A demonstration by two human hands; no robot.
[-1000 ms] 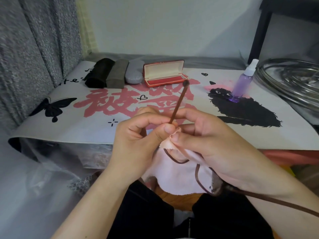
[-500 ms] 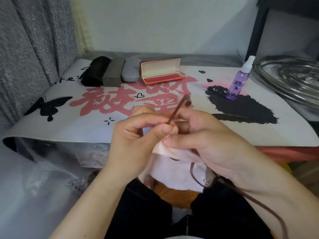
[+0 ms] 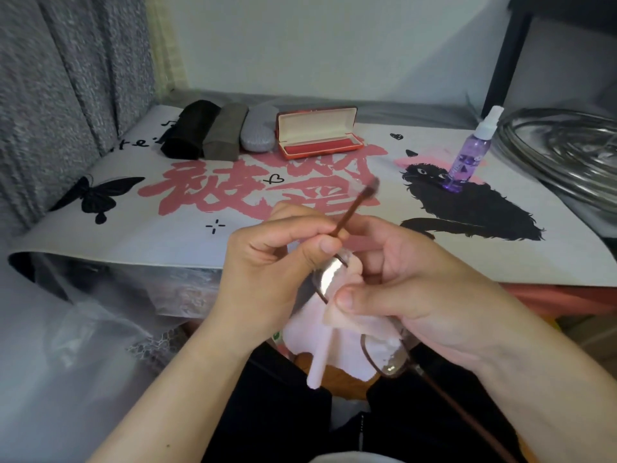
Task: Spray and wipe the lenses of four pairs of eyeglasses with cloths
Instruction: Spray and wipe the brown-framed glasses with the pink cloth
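Held above the lap, in front of the worktop: brown-framed eyeglasses. Left hand pinching the frame beside 1 lens, 1 temple arm sticking up past its fingers. Right hand clamped on a pink cloth, thumb pressing it by the same lens. On the worktop, well apart from the hands: purple spray bottle at right, open red case beside 3 closed cases at the back.
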